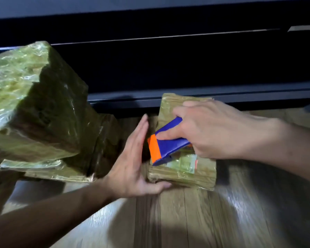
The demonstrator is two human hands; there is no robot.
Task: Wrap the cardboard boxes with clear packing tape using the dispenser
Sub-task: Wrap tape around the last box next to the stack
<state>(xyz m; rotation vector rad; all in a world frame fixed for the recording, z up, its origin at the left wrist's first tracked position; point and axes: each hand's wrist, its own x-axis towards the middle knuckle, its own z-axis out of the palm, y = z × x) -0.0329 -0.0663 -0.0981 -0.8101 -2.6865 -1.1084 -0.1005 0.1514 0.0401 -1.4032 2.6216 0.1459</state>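
A small cardboard box [183, 173], glossy with clear tape, lies on the wooden floor [186, 221] at the centre. My right hand [213, 129] grips the blue and orange tape dispenser [166, 145] and holds it against the box's top. The fingers of my left hand [134, 158] are straight against the box's left side, and its thumb lies along the near bottom edge. The roll of tape is hidden under my right hand.
A stack of larger tape-wrapped boxes [30, 104] stands at the left, close to my left hand. More wrapped boxes [48, 169] lie beneath it. A dark piece of furniture [186, 59] runs along the back, right behind the small box.
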